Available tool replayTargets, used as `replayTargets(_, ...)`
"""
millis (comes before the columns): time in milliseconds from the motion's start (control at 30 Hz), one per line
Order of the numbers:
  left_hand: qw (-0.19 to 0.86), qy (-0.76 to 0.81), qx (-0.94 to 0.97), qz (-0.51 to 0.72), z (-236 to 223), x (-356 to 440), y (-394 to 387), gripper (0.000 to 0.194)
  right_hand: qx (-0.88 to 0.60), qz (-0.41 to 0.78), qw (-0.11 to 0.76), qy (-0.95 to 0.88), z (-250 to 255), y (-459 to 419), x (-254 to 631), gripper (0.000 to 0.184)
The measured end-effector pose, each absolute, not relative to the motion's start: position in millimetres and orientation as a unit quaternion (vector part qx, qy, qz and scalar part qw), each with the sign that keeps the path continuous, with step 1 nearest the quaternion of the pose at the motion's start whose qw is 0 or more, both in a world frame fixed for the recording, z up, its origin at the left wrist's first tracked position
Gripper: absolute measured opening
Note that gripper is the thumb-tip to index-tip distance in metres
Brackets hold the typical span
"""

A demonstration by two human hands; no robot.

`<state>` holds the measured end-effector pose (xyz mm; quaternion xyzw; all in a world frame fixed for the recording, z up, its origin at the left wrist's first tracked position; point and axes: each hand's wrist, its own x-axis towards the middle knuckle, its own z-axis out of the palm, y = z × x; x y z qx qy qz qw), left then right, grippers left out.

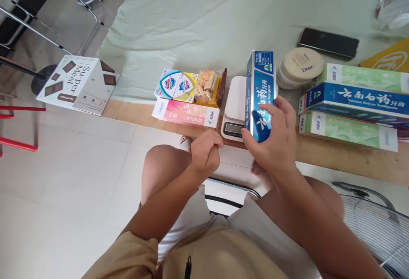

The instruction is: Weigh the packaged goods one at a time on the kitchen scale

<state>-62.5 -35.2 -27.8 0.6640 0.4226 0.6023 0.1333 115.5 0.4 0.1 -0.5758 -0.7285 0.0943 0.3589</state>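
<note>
A blue toothpaste box [262, 91] lies lengthwise over the white kitchen scale [234, 96], covering its right part. My right hand [277, 136] has its thumb at the box's near left edge and its fingers along the right side. My left hand [206, 153] is curled into a loose fist in front of the table edge, with nothing showing in it. Just beyond it is a pink toothpaste box [187, 112]. Behind that box sit a white-and-blue soap box [168, 84], a yellow soap box [185, 86] and a wrapped snack [206, 86].
Right of the scale are a Dove jar [300, 66], another blue toothpaste box [361, 102] between green boxes [348, 130], and a black phone [329, 42]. A white Super Meal carton [79, 84] stands at the table's left corner. A fan [377, 223] is at lower right.
</note>
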Motion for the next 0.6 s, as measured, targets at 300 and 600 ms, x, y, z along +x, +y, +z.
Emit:
replayTargets(300, 0.159, 0.441, 0.641, 0.607, -24, -74, -32, 0.031, -0.69, 0.174, 0.181, -0.678, 34, 0, 131, 0.069)
replayTargets(600, 0.146, 0.459, 0.611, 0.628, 17, -86, -1, 0.031, -0.692, 0.148, 0.234, -0.667, 27, 11, 137, 0.048)
